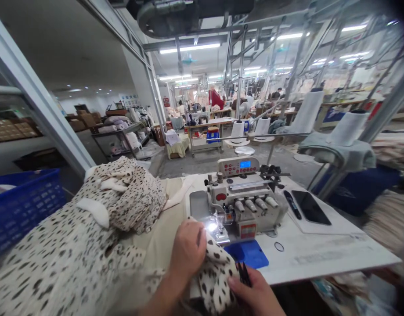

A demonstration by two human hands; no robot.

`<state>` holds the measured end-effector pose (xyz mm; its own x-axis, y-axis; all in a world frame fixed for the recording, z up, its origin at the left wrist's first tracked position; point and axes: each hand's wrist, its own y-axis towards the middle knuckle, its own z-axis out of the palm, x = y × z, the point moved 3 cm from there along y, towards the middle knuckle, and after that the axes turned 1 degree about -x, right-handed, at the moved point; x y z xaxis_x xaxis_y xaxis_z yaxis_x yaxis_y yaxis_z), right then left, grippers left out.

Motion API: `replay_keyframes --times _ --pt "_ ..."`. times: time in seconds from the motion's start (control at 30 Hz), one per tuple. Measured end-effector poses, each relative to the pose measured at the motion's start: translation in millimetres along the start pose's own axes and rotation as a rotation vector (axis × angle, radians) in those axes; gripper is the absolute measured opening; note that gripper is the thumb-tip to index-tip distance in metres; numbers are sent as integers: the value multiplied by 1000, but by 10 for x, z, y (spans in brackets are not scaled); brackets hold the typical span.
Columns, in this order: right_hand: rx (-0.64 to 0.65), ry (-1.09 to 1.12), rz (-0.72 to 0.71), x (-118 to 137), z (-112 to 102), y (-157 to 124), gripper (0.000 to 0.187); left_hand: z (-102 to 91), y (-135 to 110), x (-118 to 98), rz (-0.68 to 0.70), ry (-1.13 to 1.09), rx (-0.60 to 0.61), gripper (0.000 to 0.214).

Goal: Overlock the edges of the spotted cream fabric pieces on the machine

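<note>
My left hand point(188, 248) is closed on a piece of white fabric with dark spots point(217, 267), just in front of the lit needle area of an overlock sewing machine point(251, 206). Lower right, my right hand point(256, 292) grips black thread snips point(243, 274), blades pointing up. Its thumb touches the right edge of the same fabric. A blue plate point(250, 253) lies on the table between the machine and my right hand. To the left is a big heap of matching spotted fabric point(136, 197).
On the white table point(320, 254) right of the machine lie a phone point(310, 207), a dark pen-like tool point(292, 204) and a small black ring point(279, 246). White thread cones point(307, 112) stand behind. A blue basket point(27, 206) is at far left; a metal post point(40, 87) rises nearby.
</note>
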<state>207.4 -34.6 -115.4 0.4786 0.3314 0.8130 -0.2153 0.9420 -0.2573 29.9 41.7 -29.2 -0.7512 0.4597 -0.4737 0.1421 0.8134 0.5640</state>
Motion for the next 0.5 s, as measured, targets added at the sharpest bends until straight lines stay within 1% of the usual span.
replay_keyframes --times 0.1,0.2,0.23,0.3,0.33,0.43,0.5 --pt "3 -254 -37 46 -96 3 40 14 -170 -119 185 -156 64 23" --pt "-93 -457 -177 140 -164 67 38 -5 -219 -192 343 -303 179 32" --pt "-134 -504 -221 170 -163 104 39 -13 -227 -208 381 -341 198 33" --pt "-192 -595 -294 214 -116 191 41 -18 -232 -220 414 -390 203 33" --pt "-198 -638 -320 225 -72 239 39 -13 -229 -219 413 -397 197 33" --pt "-148 -712 -366 230 87 363 29 6 -184 -192 385 -344 154 31" --pt "-83 -720 -373 236 152 412 24 6 -123 -155 363 -246 133 28"
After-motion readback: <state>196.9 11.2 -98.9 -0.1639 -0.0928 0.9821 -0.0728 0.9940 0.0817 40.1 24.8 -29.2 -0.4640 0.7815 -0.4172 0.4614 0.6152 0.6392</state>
